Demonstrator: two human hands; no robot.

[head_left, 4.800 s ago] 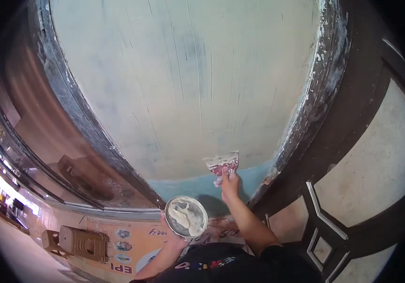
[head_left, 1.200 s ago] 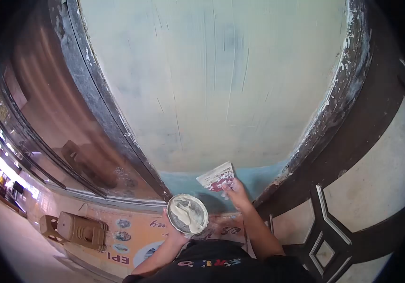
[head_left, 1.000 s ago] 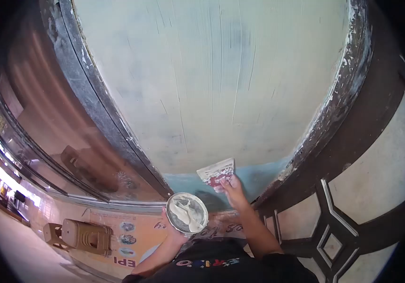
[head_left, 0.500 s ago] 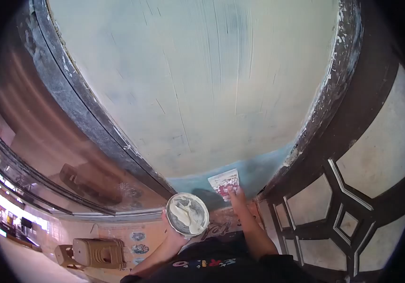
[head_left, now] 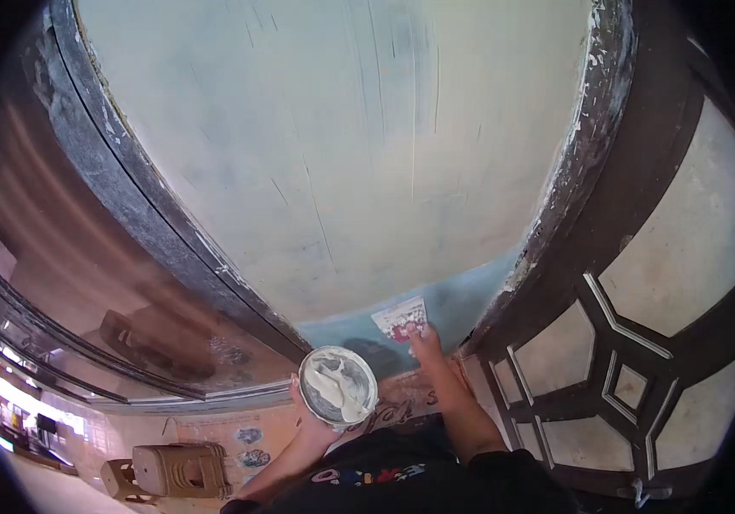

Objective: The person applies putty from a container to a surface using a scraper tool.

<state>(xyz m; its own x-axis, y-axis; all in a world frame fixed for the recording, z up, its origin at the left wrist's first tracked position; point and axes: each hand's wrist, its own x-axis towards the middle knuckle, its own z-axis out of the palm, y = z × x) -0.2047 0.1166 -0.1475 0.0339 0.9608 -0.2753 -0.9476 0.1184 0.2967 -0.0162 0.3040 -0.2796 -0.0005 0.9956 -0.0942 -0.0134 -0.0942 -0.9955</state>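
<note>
My left hand [head_left: 307,418] is wrapped round the side of a round tub [head_left: 338,386] with whitish paste inside. In my right hand [head_left: 423,341] is a flat scraper [head_left: 401,319], its wide edge pointing up and its red part smeared with white. The scraper is in front of the lower, bluish part of the wall [head_left: 470,295]; whether it touches the wall I cannot tell. Above that, the wall panel [head_left: 333,154] is coated pale, with thin vertical lines in it.
Dark frames smeared with white border the wall, the left one [head_left: 153,201] beside a brownish glass pane. At the right is a dark door with pale panels [head_left: 560,347]. Stacked brown plastic chairs [head_left: 179,469] stand at the lower left.
The view has shifted slightly, so the wall and door appear further left. The scraper and my right hand appear a little higher and further left. Both hands keep their hold.
</note>
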